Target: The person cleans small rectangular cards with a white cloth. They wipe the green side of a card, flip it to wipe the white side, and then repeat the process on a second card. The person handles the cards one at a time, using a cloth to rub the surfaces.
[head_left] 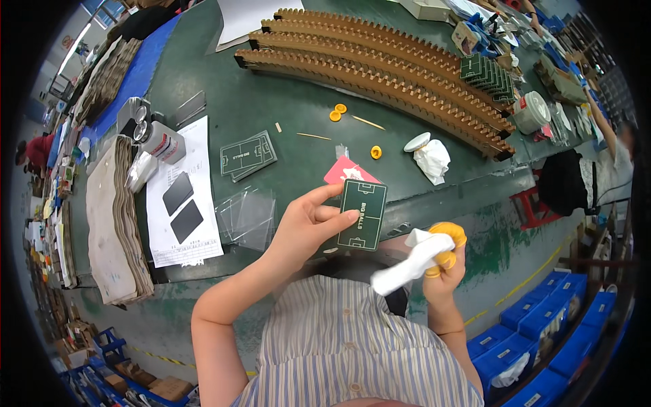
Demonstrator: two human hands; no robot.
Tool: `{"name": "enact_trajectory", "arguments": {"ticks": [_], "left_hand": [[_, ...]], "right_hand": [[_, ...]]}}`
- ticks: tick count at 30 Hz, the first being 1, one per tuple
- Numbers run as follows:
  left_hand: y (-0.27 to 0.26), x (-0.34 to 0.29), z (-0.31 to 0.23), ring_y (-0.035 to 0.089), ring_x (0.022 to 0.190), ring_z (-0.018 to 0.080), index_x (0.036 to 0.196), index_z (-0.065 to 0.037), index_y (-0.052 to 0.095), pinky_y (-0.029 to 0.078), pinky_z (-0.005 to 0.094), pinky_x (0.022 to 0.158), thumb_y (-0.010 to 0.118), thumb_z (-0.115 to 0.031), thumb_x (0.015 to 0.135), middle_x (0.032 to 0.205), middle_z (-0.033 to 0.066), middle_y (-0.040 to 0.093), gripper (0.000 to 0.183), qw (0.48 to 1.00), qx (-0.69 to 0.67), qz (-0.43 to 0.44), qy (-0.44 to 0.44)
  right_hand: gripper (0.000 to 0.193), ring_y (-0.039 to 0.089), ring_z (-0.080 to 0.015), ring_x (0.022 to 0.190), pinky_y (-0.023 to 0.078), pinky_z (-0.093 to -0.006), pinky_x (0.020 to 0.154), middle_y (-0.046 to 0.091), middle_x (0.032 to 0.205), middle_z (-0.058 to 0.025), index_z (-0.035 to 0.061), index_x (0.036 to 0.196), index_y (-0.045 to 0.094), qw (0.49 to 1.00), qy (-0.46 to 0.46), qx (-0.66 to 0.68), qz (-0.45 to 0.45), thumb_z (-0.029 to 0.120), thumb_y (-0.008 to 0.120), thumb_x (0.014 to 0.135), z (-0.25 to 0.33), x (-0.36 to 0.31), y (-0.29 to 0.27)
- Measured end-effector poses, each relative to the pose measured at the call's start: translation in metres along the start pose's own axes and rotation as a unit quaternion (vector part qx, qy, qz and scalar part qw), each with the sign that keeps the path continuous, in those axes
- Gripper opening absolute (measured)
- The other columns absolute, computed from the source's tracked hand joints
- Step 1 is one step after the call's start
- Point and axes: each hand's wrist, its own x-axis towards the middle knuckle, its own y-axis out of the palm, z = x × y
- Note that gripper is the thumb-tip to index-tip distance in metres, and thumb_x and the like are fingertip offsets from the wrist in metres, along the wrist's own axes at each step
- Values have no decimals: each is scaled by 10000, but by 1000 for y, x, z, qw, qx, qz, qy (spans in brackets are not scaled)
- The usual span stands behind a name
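Note:
My left hand (298,227) pinches a dark green rectangular plate (364,233) by its left edge, thumb on its face. White football-pitch lines and lettering mark the plate. To its right, my right hand (445,275) wears yellow finger cots and grips a white cloth (410,263), which hangs toward the plate and is slightly blurred. Behind the plate lies a pink card (347,169) with a white figure. A few matching green plates (247,156) are stacked on the table to the left, near clear plastic sleeves (251,217).
Long brown slotted racks (380,74) stretch across the back; several green plates (485,73) stand at their right end. Loose yellow finger cots (376,152), wooden sticks (368,123) and a crumpled white cloth (432,161) lie mid-table. A bottle (165,144) stands at left. Blue bins (529,319) sit at lower right.

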Motion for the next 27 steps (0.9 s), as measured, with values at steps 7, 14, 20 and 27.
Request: {"name": "enact_trajectory", "arguments": {"ticks": [7, 14, 20, 27], "left_hand": [[-3, -4, 4, 651, 767, 106, 1145, -11, 506, 503, 231, 678, 614, -70, 867, 883, 80, 689, 304, 999, -41, 2, -2], [-5, -18, 10, 635, 907, 136, 1089, -54, 482, 551, 294, 736, 631, -60, 841, 1048, 61, 628, 290, 994, -102, -18, -20], [-21, -37, 17, 621, 894, 139, 1099, -44, 465, 560, 287, 704, 631, -10, 819, 1027, 60, 588, 328, 990, -140, -35, -10], [-45, -70, 24, 616, 910, 161, 1129, -20, 446, 554, 281, 717, 628, 27, 808, 1034, 85, 580, 372, 970, -190, -127, 86]], "right_hand": [[632, 526, -345, 1121, 396, -519, 974, 516, 1226, -185, 15, 1280, 447, 809, 234, 539, -27, 523, 411, 905, 7, 9, 16], [921, 458, -468, 1170, 340, -581, 981, 490, 1280, -212, -45, 1271, 443, 660, 286, 693, 48, 745, 329, 810, -9, 28, 20], [690, 511, -401, 1140, 380, -518, 979, 544, 1201, -225, -54, 1235, 480, 747, 346, 552, 131, 539, 435, 885, -11, 43, 25], [500, 588, -369, 1015, 460, -489, 910, 574, 1135, -215, -69, 1203, 478, 666, 430, 585, 170, 323, 499, 894, 10, 80, 57]]}}
